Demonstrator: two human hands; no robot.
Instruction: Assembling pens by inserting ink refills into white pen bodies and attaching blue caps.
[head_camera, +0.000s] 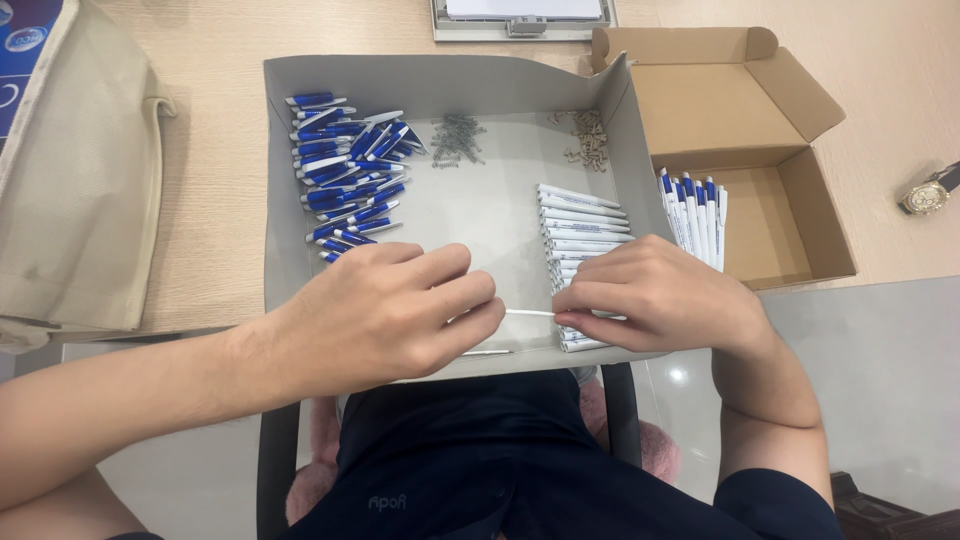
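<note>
**Holding a thin white pen refill between both hands**

Pinching it from each end, you have the white refill tube (528, 313) spanning the small gap between your two hands, just above the near wall of the grey cardboard tray (450, 75). Your left hand (385, 310) has its grip closed, thumb and forefinger pressed together on the tube's left end; most of that end is hidden under the fingers. Your right hand (665, 295) is likewise closed, fingertips nipping the right end.

Judging by its look, the tube is very light, narrow and smooth, so it may slip or roll between dry fingertips, and it would likely bend if squeezed or levered mid-length. Holding it close to each end, as you do, seems soundest.

Under and just beyond your right grip lies a row of white pen barrels (585, 225). Beyond your left grip sits a heap of blue-and-white pen caps (345, 165); farther off, small metal springs (457, 138) and a cluster of tiny tan parts (590, 135). Assembled pens (695, 215) lean right of the tray, in an open brown box (740, 110) on the bench (215, 150).
</note>
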